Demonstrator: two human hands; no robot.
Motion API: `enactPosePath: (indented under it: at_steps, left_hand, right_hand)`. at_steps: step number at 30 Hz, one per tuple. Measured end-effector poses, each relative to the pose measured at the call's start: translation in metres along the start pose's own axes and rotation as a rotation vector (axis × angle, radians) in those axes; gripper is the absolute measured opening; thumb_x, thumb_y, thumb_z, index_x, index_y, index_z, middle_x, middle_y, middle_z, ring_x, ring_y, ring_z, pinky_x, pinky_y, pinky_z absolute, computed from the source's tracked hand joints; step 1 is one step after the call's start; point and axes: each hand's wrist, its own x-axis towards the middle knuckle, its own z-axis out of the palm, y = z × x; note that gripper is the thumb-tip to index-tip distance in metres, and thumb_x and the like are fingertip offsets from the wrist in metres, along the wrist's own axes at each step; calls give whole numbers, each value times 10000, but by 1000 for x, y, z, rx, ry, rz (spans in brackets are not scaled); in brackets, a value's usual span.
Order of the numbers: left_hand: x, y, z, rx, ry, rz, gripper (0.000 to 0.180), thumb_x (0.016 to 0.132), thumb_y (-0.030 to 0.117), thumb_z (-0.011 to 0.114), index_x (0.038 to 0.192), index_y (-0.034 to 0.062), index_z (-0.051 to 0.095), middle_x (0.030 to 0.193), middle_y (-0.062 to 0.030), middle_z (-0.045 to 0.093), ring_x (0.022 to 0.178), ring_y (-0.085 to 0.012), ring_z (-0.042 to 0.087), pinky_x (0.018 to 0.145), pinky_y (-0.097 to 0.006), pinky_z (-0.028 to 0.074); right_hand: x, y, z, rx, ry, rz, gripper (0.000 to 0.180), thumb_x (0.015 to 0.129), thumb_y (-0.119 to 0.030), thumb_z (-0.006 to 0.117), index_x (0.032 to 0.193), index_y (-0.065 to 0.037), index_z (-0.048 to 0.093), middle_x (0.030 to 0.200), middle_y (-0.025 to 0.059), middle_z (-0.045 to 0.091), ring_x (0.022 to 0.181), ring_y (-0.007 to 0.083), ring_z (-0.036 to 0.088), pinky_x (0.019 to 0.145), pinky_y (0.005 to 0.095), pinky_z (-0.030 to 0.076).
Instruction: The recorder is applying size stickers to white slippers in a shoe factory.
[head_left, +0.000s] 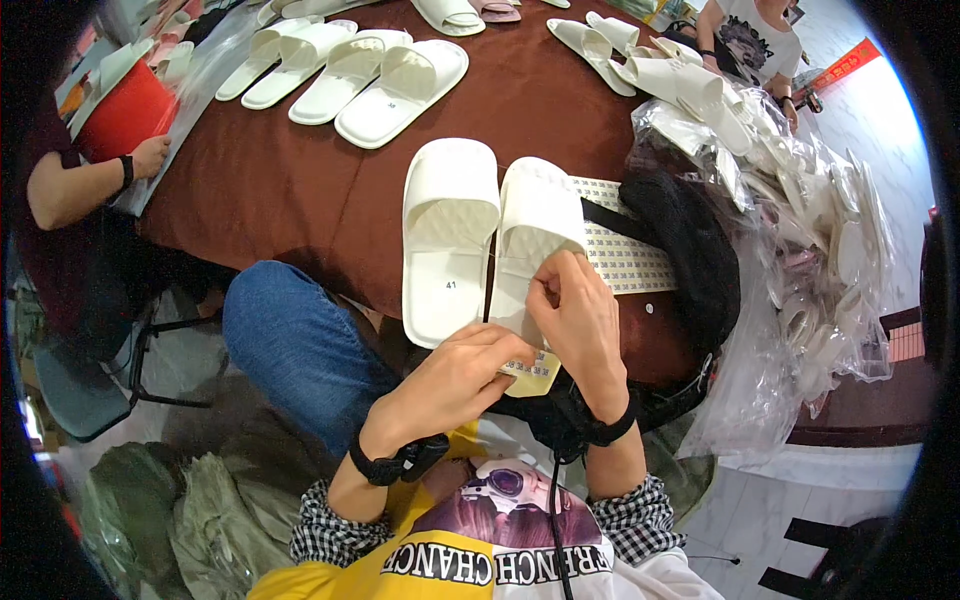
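Note:
Two white slippers lie side by side at the near edge of a dark red table (pixel 290 180). The left slipper (pixel 448 235) rests untouched. My right hand (pixel 578 310) presses its fingertips onto the heel part of the right slipper (pixel 535 215). My left hand (pixel 462 375) pinches a small yellowish sticker sheet (pixel 533 373) just below that slipper's heel. Both wrists carry black bands.
A large sheet of small labels (pixel 622 250) and a black bag (pixel 690 245) lie to the right. Clear bags of packed slippers (pixel 800 230) pile at the far right. More white slippers (pixel 370 75) lie across the table. Another person's arm (pixel 95 180) rests at the left, another person (pixel 755 40) sits beyond.

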Motion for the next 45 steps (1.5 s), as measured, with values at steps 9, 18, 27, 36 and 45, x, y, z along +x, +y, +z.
enactPosePath:
  at_steps: [9,18,27,36,45]
  left_hand:
    - [0,3,-1,12,-5,-27,280,810,-24,658,1079,34,605,1075,-126,652,1068,-332,603,974,-417,449]
    - [-3,0,0,7,-9,-43,264,815,-6,670,1071,33,616,1072,-131,651,1074,-334,601,985,-419,447]
    - [-1,2,-1,-10,-35,-51,267,824,-1,661,1085,26,609,1076,-150,640,1081,-346,592,972,-420,450]
    - [-4,-5,7,-7,-9,11,260,823,18,663,1073,47,593,1072,-126,633,1083,-336,587,993,-429,435]
    - [-4,-5,6,-37,-5,19,274,812,2,663,1069,53,582,1056,-97,629,1083,-317,587,1000,-425,430]
  right_hand:
    - [-2,8,11,118,138,3,99,857,-71,645,911,-38,569,876,136,642,716,335,646,631,427,502]
    - [-25,17,14,238,226,-150,261,810,48,638,1046,-54,682,880,107,581,708,278,604,637,366,499]
    - [-31,13,14,61,287,-267,351,770,50,671,1088,-89,722,950,104,611,849,279,612,728,383,518]
    - [-39,15,14,83,306,-243,316,802,25,690,1099,-73,733,961,128,603,841,288,611,714,376,512]
    - [-39,12,11,37,217,-254,368,804,-22,704,1169,-64,706,972,126,559,842,292,573,712,380,495]
